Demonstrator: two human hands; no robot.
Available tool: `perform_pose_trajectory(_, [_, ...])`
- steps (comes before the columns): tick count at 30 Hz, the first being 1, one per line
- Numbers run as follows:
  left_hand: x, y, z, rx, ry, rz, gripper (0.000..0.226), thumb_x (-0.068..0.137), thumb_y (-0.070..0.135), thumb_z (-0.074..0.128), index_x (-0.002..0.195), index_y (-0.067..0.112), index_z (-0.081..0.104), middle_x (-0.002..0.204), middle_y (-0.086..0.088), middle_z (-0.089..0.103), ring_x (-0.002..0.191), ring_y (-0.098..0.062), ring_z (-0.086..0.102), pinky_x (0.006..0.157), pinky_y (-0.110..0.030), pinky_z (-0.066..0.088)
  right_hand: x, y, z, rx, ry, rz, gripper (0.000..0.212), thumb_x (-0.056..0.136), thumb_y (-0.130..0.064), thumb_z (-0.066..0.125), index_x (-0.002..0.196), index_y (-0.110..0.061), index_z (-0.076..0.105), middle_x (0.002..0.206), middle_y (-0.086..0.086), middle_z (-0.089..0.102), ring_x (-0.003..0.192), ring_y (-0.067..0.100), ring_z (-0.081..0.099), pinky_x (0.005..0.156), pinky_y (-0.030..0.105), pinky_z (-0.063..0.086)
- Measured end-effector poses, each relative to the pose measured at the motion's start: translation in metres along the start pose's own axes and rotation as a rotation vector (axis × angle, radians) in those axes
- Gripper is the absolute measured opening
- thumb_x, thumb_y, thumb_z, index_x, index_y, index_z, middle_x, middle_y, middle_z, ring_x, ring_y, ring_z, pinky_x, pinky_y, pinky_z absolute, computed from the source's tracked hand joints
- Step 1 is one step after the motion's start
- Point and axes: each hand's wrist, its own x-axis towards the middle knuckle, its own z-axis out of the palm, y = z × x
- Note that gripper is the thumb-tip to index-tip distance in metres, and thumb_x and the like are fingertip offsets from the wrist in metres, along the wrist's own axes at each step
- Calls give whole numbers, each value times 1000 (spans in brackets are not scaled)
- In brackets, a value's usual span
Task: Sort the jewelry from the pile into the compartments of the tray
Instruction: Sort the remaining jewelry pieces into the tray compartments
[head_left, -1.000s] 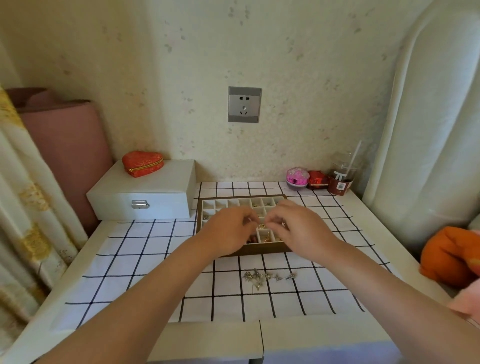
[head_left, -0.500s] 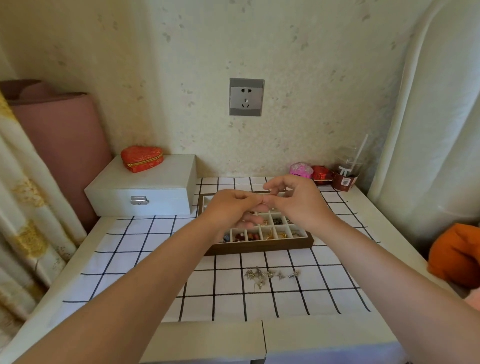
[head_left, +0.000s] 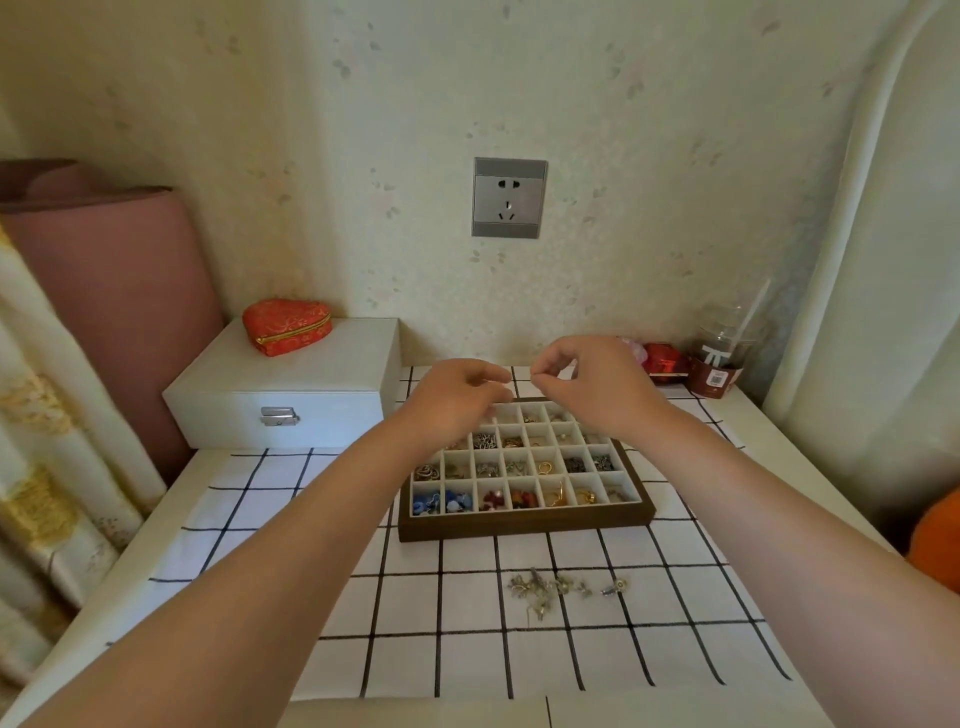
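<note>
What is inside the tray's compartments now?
The tray holds jewelry: blue pieces and red pieces in the nearest row, gold and silver ones elsewhere. The left hand and right hand hide some back compartments.

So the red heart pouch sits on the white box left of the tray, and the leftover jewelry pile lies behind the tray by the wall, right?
Not quite. The head view shows the pile in front of the tray, on the person's near side, not behind it. The heart pouch does sit on the white box left of the tray.
</note>
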Motion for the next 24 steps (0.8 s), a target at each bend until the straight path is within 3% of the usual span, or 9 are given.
perform_pose_trajectory(3, [11,-26,-5,346,90,70,30,99,21,53,127,27,63,130,7,63,121,-13,56,102,-30,42,20,6,8,54,-50,50,5,91,-22,70,89,-25,75,85,-14,67,83,-1,59,72,16,41])
perform_pose_trajectory(8, [20,-54,-4,733,-5,144,47,98,37,53,144,28,47,150,-1,44,140,-24,34,115,-46,31,38,16,37,-25,-279,100,11,91,-20,69,85,-26,76,86,-17,69,82,0,61,76,23,46])
perform_pose_trajectory(14, [25,-58,3,767,-76,138,57,96,48,50,149,30,37,154,0,38,141,-24,32,115,-46,29,46,24,57,-196,-349,84,17,92,-19,65,82,-24,77,84,-10,73,81,12,67,80,37,58])
perform_pose_trajectory(18, [25,-59,6,822,-70,136,59,96,49,48,150,31,35,157,-2,33,143,-25,27,116,-45,24,46,28,60,-175,-351,89,15,91,-21,67,83,-27,79,81,-16,71,78,2,64,76,28,56])
perform_pose_trajectory(21, [26,-60,7,824,-72,134,59,96,48,47,151,32,34,158,-2,31,144,-25,25,116,-45,22,47,31,59,-112,-351,97,13,91,-18,69,89,-25,80,78,-20,67,75,-3,60,69,17,45])
perform_pose_trajectory(24, [25,-60,8,816,-72,134,59,96,48,48,151,32,33,159,-2,30,145,-25,23,117,-45,21,46,33,56,-70,-335,93,13,91,-17,71,93,-26,80,84,-19,67,79,-1,61,73,17,45])
